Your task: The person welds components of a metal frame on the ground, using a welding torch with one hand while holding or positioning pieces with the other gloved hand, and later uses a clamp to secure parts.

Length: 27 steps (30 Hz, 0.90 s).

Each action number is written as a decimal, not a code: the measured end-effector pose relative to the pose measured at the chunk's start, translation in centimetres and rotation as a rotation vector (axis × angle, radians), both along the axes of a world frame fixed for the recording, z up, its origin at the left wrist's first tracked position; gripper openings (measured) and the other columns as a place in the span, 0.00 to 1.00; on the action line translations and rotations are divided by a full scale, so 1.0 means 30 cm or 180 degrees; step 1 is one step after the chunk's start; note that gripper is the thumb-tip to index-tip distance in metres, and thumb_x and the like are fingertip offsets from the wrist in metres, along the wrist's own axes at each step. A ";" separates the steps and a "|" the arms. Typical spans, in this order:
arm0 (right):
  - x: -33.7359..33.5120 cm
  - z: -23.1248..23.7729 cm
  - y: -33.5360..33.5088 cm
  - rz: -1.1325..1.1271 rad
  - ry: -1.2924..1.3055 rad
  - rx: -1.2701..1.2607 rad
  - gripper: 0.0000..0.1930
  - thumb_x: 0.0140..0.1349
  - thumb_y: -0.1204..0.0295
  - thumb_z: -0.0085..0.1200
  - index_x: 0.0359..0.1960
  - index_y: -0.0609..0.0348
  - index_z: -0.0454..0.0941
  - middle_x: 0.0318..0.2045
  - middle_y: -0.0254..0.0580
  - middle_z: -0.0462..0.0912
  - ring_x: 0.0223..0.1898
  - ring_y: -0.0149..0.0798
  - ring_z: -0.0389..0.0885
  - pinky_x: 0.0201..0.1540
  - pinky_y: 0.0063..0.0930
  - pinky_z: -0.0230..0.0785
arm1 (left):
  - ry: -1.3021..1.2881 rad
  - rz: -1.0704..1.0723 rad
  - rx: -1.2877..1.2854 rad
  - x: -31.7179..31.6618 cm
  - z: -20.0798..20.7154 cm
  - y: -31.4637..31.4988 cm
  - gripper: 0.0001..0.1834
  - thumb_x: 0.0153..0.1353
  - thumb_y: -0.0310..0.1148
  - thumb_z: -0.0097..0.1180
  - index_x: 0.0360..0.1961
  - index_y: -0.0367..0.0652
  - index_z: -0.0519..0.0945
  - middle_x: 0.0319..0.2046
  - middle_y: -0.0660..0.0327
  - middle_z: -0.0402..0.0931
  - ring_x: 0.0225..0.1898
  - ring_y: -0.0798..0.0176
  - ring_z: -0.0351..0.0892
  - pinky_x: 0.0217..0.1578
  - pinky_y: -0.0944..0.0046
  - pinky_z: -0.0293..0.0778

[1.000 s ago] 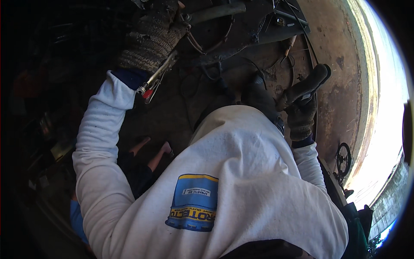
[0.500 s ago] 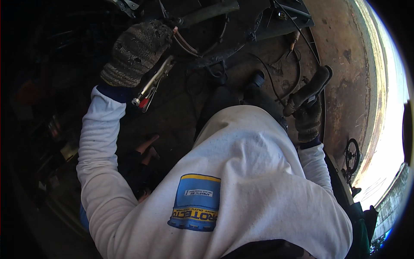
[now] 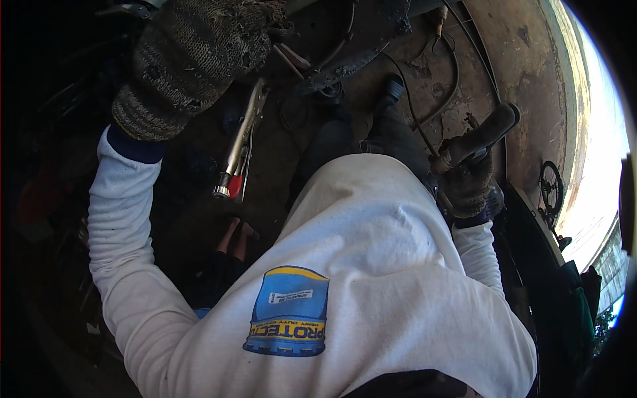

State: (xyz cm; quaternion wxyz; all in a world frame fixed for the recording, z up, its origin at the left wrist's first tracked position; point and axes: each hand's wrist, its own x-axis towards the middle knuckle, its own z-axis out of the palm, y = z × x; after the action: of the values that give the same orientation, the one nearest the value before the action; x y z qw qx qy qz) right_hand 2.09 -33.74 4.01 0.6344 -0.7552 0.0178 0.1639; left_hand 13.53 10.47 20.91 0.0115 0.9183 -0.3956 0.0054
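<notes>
My left hand (image 3: pixel 199 60), in a dark knitted glove, is raised at the upper left beside the edge of a dark metal workpiece (image 3: pixel 365 63). Its fingers curl over away from view, and whatever they grip is hidden. Just right of its wrist, a pair of locking pliers (image 3: pixel 244 136) slants down from the workpiece, its adjusting screw and red lever at the lower end; no fingers show on its handles. At the right, my gloved right hand (image 3: pixel 468 189) is closed round a dark, thick, rod-like handle (image 3: pixel 481 136) that slants up to the right. A cable runs toward it.
Cables (image 3: pixel 454 83) trail over the brown, stained floor (image 3: pixel 524 79) at the upper right. Another person's bare lower legs (image 3: pixel 235 239) show left of my body. A wheel (image 3: pixel 549 189) stands at the right. The left side is very dark.
My left hand has shifted up and left and looks larger, farther from the locking pliers. The workpiece has slid upward in view. My right hand still grips the dark handle.
</notes>
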 end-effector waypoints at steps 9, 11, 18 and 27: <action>-0.032 -0.026 -0.007 -0.0047 0.0188 -0.0343 0.35 0.56 0.44 0.68 0.53 0.59 0.74 0.42 0.38 0.84 0.42 0.37 0.85 0.44 0.33 0.78 | 0.0035 0.0063 0.0362 -0.014 -0.068 0.079 0.21 0.55 0.32 0.66 0.53 0.51 0.83 0.51 0.63 0.83 0.55 0.56 0.81 0.60 0.50 0.74; -0.029 -0.029 -0.009 -0.0070 0.0258 -0.0194 0.36 0.54 0.44 0.69 0.53 0.59 0.74 0.42 0.37 0.84 0.42 0.37 0.85 0.45 0.33 0.79 | 0.0002 0.0102 0.0387 -0.023 -0.068 0.080 0.21 0.56 0.33 0.66 0.53 0.51 0.83 0.51 0.64 0.83 0.56 0.56 0.79 0.61 0.50 0.73; -0.016 -0.045 -0.025 -0.0036 0.0303 -0.0097 0.37 0.53 0.42 0.71 0.54 0.58 0.74 0.42 0.36 0.85 0.42 0.36 0.86 0.46 0.33 0.79 | 0.0085 0.0132 0.0472 -0.031 -0.079 0.091 0.21 0.57 0.33 0.65 0.53 0.53 0.83 0.51 0.65 0.83 0.57 0.55 0.79 0.60 0.50 0.73; 0.005 -0.015 -0.023 0.0038 0.0322 -0.0231 0.36 0.54 0.42 0.70 0.52 0.59 0.76 0.41 0.38 0.86 0.43 0.37 0.86 0.47 0.34 0.78 | 0.0242 0.0233 0.0345 -0.029 -0.048 0.063 0.19 0.57 0.32 0.64 0.52 0.54 0.84 0.51 0.64 0.83 0.58 0.55 0.78 0.61 0.51 0.73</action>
State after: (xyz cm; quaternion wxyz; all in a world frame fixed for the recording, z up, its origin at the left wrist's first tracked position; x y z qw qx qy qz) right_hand 2.24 -34.43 3.56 0.6040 -0.7685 0.0512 0.2049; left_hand 12.65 12.36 19.47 -0.0233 0.9310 -0.3608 -0.0504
